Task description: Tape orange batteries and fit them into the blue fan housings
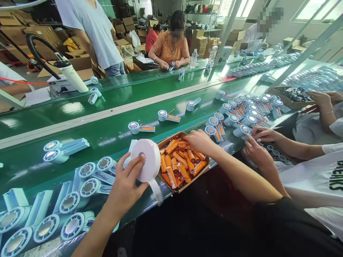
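Note:
My left hand (125, 185) grips a roll of white tape (147, 159) at the near edge of the green conveyor belt (107, 135), with a loose strip hanging below the roll. My right hand (199, 141) reaches into a small cardboard box (187, 184) full of orange cylindrical batteries (178, 166). Its fingers curl down among the batteries, and what they pinch is hidden. Several pale blue handheld fan bodies (80, 189) lie to the left of my left hand.
More fan bodies (241, 114) are heaped on the belt at the right, with single ones (140, 127) along the middle. A co-worker's hands (258, 150) work right beside my right arm. Other people sit or stand across the belt, near a white bottle (72, 75).

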Demonstrator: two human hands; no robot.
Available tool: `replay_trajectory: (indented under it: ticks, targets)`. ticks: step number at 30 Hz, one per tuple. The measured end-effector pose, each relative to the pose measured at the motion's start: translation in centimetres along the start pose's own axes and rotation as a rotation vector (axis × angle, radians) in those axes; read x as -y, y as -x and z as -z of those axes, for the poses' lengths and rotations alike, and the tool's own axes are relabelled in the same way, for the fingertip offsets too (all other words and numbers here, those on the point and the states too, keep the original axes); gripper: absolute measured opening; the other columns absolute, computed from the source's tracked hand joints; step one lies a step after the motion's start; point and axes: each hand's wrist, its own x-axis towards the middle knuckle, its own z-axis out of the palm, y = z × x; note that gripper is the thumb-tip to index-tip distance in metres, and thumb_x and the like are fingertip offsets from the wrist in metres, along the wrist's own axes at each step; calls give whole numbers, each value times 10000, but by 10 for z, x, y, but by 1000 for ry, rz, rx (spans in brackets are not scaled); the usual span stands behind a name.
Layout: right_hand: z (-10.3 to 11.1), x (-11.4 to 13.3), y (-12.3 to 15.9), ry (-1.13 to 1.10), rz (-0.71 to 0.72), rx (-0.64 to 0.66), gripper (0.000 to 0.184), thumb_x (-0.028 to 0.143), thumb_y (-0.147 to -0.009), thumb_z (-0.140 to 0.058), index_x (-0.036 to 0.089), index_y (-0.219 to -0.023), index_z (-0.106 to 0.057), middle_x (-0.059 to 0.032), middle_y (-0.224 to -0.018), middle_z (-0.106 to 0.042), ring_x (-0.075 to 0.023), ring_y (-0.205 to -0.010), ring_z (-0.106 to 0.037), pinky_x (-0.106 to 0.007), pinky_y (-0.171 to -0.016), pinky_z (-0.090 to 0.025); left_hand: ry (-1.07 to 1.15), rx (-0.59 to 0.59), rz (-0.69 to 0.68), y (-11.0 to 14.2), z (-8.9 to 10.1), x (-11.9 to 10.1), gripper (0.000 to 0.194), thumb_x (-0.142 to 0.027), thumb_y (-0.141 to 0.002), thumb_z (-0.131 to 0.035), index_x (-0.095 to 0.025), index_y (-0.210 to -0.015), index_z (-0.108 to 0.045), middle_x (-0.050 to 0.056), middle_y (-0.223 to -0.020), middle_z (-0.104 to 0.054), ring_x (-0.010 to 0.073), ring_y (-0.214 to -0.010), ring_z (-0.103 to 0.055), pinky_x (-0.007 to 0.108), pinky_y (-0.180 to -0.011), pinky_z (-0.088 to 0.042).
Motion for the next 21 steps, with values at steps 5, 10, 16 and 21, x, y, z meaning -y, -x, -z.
replay_trajectory:
  ticks: [5, 10, 16, 21]
  targets:
    - [-1, -7, 18, -268, -73, -193, 319, 206, -1057, -523, 204, -1240, -784, -92, -1170, -814, -259, -1080, -738, -331, -920, -520, 17, -3, 1, 7, -4, -6, 587, -118, -864, -692, -253, -1407, -516, 114, -1346, -690, 408, -1474, -440, 643, -1161, -510]
    - [-15, -1, 23, -216, -79, -170, 350, 238, -1052, -558, 189, -1355, -725, -132, -1300, -764, -296, -1192, -673, -397, -998, -508, 24, 24, -3, 6, -8, -7, 548, -157, -882, -691, -251, -1400, -540, 105, -1346, -695, 399, -1463, -464, 620, -1169, -509]
    - [-14, 6, -4, -56, -60, 92, 281, 263, -1057, -565, 222, -1220, -790, -145, -1204, -755, -367, -1201, -582, -489, -980, -475, 41, 29, -53, -4, -14, -13, 544, -132, -886, -654, -215, -1413, -548, 119, -1340, -700, 395, -1448, -463, 601, -1147, -528]
    - [5, -12, 20, -301, 37, -143, 305, 253, -1032, -565, 204, -1227, -794, -136, -1065, -716, -300, -1044, -633, -463, -977, -510, 30, 3, -63, 3, -8, -15, 499, -106, -903, -613, -176, -1394, -556, 147, -1333, -695, 403, -1456, -441, 616, -1151, -513]
